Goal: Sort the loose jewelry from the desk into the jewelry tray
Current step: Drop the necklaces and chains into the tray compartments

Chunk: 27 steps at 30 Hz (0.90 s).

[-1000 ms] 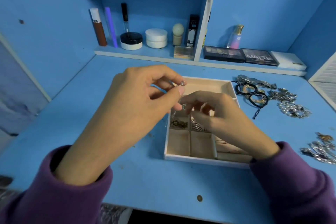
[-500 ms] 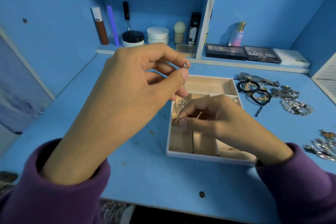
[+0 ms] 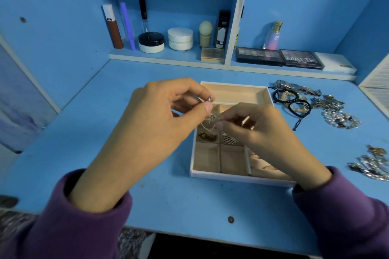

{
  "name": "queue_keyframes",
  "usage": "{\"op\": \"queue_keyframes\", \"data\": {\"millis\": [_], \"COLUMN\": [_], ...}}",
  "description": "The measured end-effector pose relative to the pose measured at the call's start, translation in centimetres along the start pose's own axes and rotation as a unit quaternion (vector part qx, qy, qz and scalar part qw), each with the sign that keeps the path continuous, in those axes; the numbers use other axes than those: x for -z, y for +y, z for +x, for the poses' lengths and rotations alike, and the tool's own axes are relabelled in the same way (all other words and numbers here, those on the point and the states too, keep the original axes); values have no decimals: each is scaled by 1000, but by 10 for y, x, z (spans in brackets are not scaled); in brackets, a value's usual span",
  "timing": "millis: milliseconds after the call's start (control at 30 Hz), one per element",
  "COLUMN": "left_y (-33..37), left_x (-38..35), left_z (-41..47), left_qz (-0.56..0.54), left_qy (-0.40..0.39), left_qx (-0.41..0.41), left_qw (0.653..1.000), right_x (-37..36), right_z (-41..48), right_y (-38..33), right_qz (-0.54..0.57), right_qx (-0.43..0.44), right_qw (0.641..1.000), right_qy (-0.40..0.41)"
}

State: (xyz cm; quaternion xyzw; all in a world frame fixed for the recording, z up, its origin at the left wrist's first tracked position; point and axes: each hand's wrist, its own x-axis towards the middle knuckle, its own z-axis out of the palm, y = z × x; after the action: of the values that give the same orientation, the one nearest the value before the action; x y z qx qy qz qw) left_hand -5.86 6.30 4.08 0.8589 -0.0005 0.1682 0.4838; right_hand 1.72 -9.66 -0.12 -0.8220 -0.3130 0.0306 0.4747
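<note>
A thin silver chain [image 3: 208, 126] hangs in a short loop above the jewelry tray [image 3: 235, 176], strung between both hands. The left hand [image 3: 160, 124] pinches one end between thumb and forefinger, where a small silver bead or clasp [image 3: 209, 99] shows at the fingertips. The right hand [image 3: 261, 130] pinches the other end just beside it, its fingers curled over the tray's middle compartments. Below the chain, two compartments hold pieces: a dark gold cluster [image 3: 207, 136] and some silver rings [image 3: 230, 140]. The tray sits on the blue table [image 3: 147, 191]. To its right lie loose black cord bracelets [image 3: 292, 103], a pearl bracelet [image 3: 341, 120] and silver chains [image 3: 370, 166].
</note>
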Motion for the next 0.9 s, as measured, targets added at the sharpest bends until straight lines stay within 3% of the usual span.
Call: {"op": "queue_keyframes", "data": {"millis": [267, 467, 733, 900], "left_y": [-5, -17, -37, -37], "left_x": [-7, -20, -31, -33], "left_z": [13, 22, 28, 30], "left_qz": [19, 52, 197, 277], "left_qy": [-4, -52, -160, -177], "left_qx": [2, 7, -2, -33], "left_qw": [1000, 997, 967, 944], "right_x": [-3, 9, 24, 29], "right_z": [7, -1, -10, -16], "right_y": [10, 17, 23, 26], "right_qz": [-96, -78, -79, -78], "right_qx": [-8, -21, -34, -32], "right_qw": [995, 996, 995, 995], "right_qy": [-6, 23, 43, 52]}}
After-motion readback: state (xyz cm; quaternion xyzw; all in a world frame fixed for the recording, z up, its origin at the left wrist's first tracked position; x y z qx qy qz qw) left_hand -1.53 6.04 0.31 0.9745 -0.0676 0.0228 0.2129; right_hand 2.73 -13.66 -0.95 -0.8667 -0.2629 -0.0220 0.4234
